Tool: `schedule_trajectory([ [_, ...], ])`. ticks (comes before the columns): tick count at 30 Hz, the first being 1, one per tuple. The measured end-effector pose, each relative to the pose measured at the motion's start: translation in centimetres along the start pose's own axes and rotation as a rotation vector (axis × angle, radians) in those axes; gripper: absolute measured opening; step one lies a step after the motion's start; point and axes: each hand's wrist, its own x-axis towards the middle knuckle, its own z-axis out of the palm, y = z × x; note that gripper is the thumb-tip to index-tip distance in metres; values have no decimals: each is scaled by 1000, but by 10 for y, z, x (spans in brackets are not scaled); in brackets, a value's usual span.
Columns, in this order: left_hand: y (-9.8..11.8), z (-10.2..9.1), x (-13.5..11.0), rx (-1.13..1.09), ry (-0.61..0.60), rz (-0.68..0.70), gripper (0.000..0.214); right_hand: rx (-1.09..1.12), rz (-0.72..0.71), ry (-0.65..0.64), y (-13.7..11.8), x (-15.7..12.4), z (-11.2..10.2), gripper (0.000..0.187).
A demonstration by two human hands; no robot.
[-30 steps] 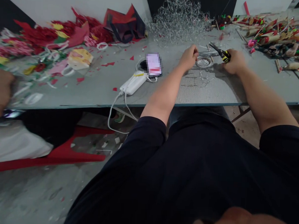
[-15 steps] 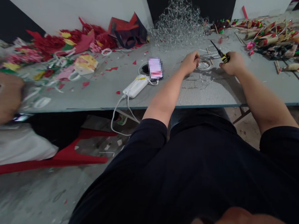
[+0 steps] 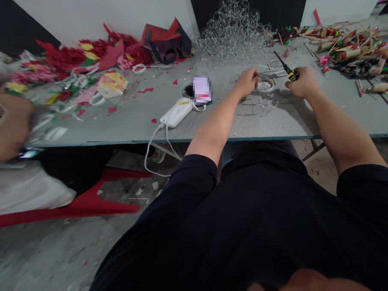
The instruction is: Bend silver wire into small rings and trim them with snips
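My right hand (image 3: 302, 81) is closed round what look like long-nose pliers (image 3: 291, 74) with yellow-and-black handles; their thin black tip points up and to the left. My left hand (image 3: 248, 81) has its fingers pinched together, and what they hold is too small to make out. Thin silvery wires (image 3: 274, 74) stretch across the table between both hands. Just right of my left fingers lies a round ring like a tape roll (image 3: 265, 85), with small pale bits inside it. Loose bent wire pieces (image 3: 268, 105) lie nearer to me.
Behind my hands rises a heap of tangled silvery wire (image 3: 231, 33). Bamboo pieces with coloured trim (image 3: 349, 53) crowd the right. Left of me are a phone (image 3: 201, 88), a white power bank (image 3: 176, 114) with cables, and red artificial flowers (image 3: 65, 58). Another person's hand (image 3: 13, 120) is far left.
Almost nothing differs. My hands and the pliers keep nearly the same place, and the other person's hand at the far left has shifted slightly.
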Motion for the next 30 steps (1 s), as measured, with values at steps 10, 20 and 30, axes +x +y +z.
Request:
schedule_trajectory([
  [10, 17, -4, -12, -21, 11, 7, 16, 75, -40, -65, 1, -3, -2, 34],
  [20, -16, 10, 15, -47, -3, 32, 18, -21, -13, -15, 12, 9, 5, 17],
  [30, 1, -3, 5, -42, -13, 70, 27, -42, -45, 13, 9, 6, 4, 16],
])
